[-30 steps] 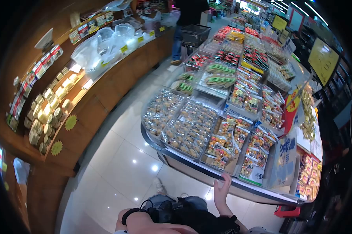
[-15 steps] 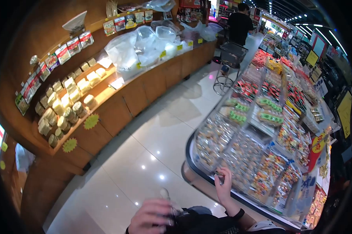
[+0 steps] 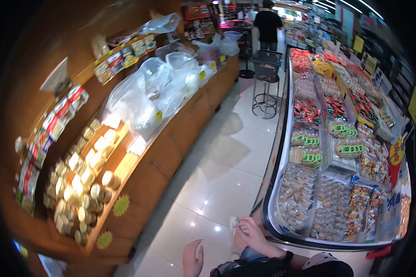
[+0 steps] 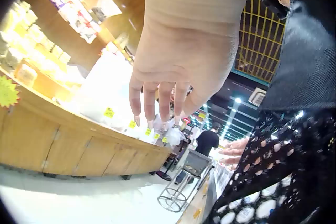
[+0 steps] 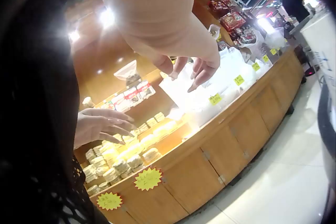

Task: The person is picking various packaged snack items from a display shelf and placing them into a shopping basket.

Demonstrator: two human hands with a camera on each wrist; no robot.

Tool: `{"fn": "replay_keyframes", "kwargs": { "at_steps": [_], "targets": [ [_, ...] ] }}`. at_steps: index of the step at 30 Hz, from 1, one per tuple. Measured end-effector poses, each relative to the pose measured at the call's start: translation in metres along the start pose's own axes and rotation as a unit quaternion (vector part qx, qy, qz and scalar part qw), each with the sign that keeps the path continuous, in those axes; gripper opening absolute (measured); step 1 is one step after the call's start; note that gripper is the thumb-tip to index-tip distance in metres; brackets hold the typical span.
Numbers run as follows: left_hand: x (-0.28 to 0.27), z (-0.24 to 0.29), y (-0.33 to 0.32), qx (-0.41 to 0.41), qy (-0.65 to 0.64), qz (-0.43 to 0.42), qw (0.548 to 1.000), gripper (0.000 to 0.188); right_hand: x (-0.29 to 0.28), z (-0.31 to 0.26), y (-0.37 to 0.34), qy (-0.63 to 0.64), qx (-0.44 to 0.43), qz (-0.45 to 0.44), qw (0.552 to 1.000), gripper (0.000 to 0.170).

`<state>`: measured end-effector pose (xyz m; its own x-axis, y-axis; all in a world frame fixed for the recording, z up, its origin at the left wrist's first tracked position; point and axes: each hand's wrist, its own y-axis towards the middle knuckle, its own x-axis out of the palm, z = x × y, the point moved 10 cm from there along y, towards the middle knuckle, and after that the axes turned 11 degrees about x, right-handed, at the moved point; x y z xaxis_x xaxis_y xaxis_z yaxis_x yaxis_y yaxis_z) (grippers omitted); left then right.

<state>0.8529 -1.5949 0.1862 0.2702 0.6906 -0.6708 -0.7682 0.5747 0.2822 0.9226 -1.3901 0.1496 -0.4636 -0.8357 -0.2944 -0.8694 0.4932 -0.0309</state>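
My left hand (image 3: 192, 258) is low in front of my body, over the floor, holding nothing. In the left wrist view its fingers (image 4: 149, 98) hang down, relaxed and slightly apart. To its right is my right hand (image 3: 256, 237), near the rounded corner of the display counter (image 3: 272, 226) and apart from the goods. The right wrist view shows its fingers (image 5: 202, 71) loosely bent with nothing between them. Closest to that hand are trays of clear-wrapped snacks (image 3: 296, 196) and packets of colourful snacks (image 3: 358, 207).
A curved wooden shelf counter (image 3: 171, 157) runs along the left, bearing stacked round packs (image 3: 83, 184) and large clear plastic bags (image 3: 148, 87). Tiled floor (image 3: 212, 171) lies between the counters. Ahead, a dark basket on a stand (image 3: 266, 69) and a person in black (image 3: 268, 27) are in the aisle.
The head view has shifted, with the aisle now more central. My right hand has moved away from the display edge toward my left hand, which came into view and has shifted slightly right.
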Motion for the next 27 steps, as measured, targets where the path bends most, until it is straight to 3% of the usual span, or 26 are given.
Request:
{"fn": "replay_keyframes", "kwargs": {
  "at_steps": [2, 5, 8, 10, 13, 17, 23, 25, 27],
  "targets": [
    [0.017, 0.005, 0.055, 0.093, 0.021, -0.037, 0.995, 0.02, 0.0, 0.0, 0.043, 0.007, -0.002, 0.022, 1.0, 0.014],
    [0.034, -0.011, 0.122, 0.142, 0.035, -0.076, 0.986, 0.022, 0.002, 0.001, 0.117, 0.021, 0.008, 0.026, 0.999, 0.013],
    [0.047, -0.029, 0.195, 0.139, 0.04, -0.117, 0.983, 0.025, 0.01, 0.009, 0.2, 0.008, 0.012, 0.023, 1.0, 0.016],
    [0.051, -0.032, 0.248, 0.154, 0.055, -0.138, 0.977, 0.025, 0.01, -0.011, 0.248, -0.104, -0.06, 0.046, 0.992, 0.017],
    [0.056, -0.025, 0.325, 0.181, 0.058, -0.147, 0.971, 0.026, -0.002, -0.02, 0.318, -0.089, -0.054, 0.046, 0.994, 0.021],
    [0.056, -0.014, 0.418, 0.307, 0.078, -0.137, 0.939, 0.02, -0.03, -0.023, 0.387, -0.138, -0.046, 0.094, 0.985, 0.021],
    [0.12, -0.071, 0.54, 0.299, 0.057, -0.142, 0.942, 0.019, -0.064, 0.044, 0.461, -0.213, 0.015, 0.13, 0.968, 0.022],
    [0.149, -0.083, 0.578, 0.325, 0.013, -0.168, 0.93, 0.018, -0.071, 0.071, 0.483, -0.399, 0.055, 0.128, 0.906, 0.025],
    [0.176, -0.098, 0.625, 0.337, -0.012, -0.182, 0.924, 0.017, -0.072, 0.128, 0.502, -0.448, 0.158, 0.005, 0.88, 0.029]
  ]
}}
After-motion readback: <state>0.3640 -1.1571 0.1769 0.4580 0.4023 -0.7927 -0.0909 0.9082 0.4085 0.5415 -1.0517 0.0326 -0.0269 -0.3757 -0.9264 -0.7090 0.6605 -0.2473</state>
